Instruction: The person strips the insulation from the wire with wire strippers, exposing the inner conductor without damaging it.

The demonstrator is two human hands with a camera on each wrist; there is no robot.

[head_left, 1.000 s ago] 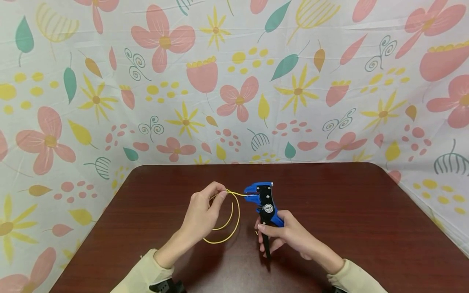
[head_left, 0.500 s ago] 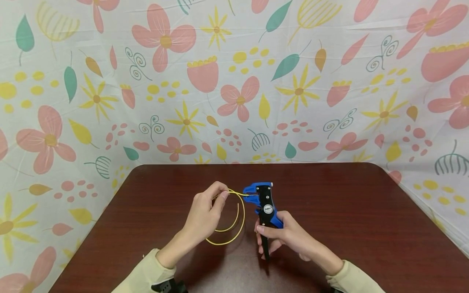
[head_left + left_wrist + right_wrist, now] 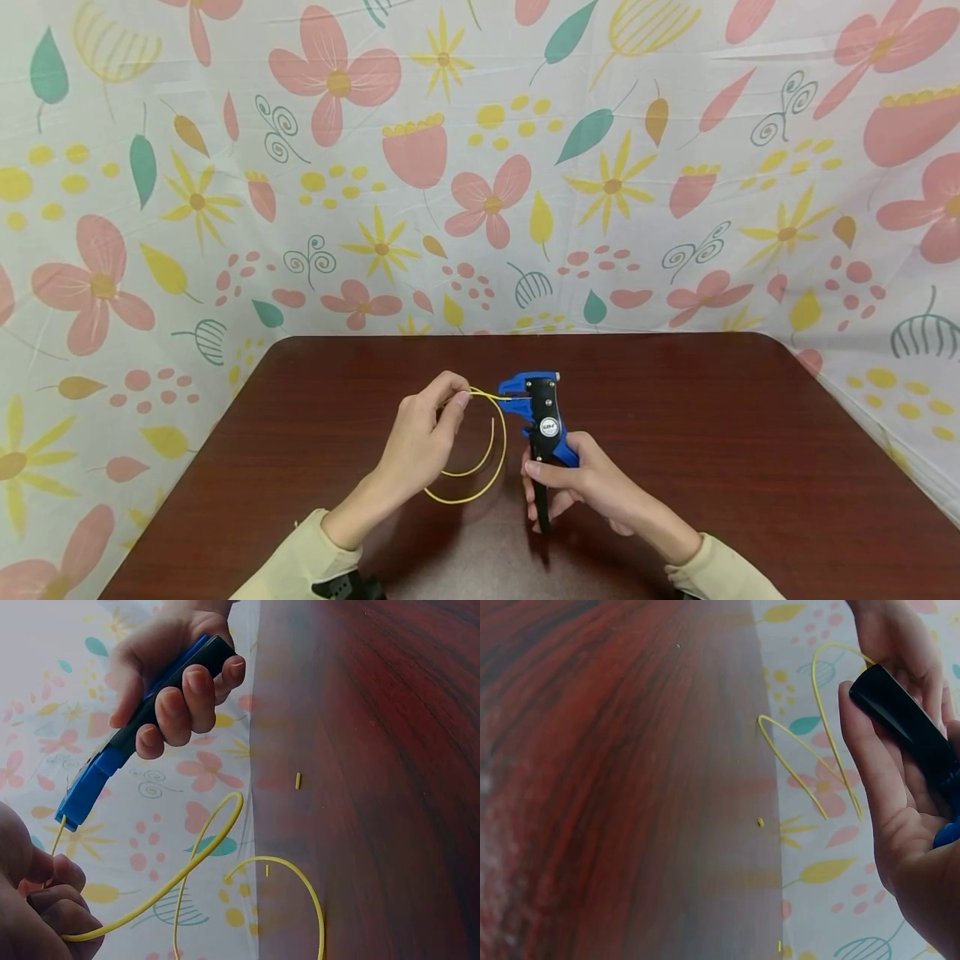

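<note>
My left hand point(image 3: 422, 433) pinches a thin yellow wire point(image 3: 486, 395) between thumb and fingertips, close to one end. That end reaches into the jaws of a blue and black wire stripper point(image 3: 548, 417). The rest of the wire hangs in a loose loop below the left hand. My right hand point(image 3: 592, 479) grips the stripper by its handles, with the tool upright and its head toward the left. In the left wrist view the fingers of the right hand curl round the black handle point(image 3: 196, 671), and the wire meets the blue head point(image 3: 82, 795).
On the dark red wooden table point(image 3: 675, 417) lie small yellow bits of insulation, one of them a short piece point(image 3: 298, 781) in the left wrist view. Behind the table hangs a flower-printed cloth point(image 3: 480, 167).
The left hand has shifted slightly right with the wire, and the hanging loop has swung right. The wire end sits at the stripper's jaws throughout. The right hand barely moves.
</note>
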